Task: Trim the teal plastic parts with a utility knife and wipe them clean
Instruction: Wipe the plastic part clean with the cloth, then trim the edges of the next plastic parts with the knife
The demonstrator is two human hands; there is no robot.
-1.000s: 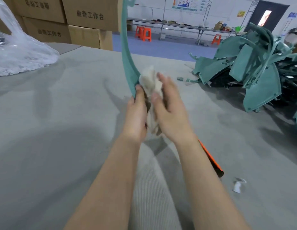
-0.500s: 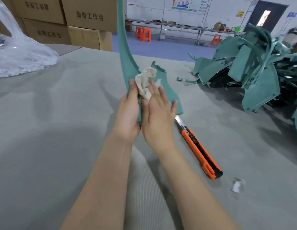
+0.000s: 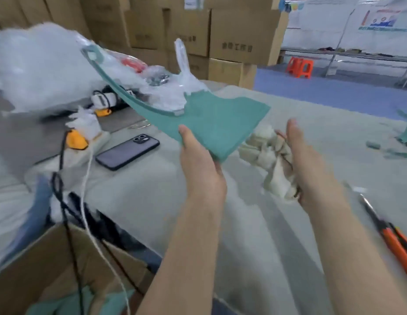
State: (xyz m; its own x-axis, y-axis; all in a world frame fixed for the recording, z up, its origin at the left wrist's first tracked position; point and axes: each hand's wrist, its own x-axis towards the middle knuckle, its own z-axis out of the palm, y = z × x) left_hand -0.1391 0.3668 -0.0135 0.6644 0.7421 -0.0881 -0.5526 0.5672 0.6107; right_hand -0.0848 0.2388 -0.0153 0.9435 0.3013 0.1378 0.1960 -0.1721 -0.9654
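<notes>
Two hands that were pressed together on one piece half a second ago have parted above the grey tabletop. An open cardboard box holding teal pieces has come into view at lower left. The teal part, upright before, now hangs tilted and swung leftwards, its corner pinched by the left hand alone. The right hand has drawn off, fingers curled round the bunched cloth. The utility knife lies untouched at the right. Wiping of this piece looks finished; it is probably bound for the box.
</notes>
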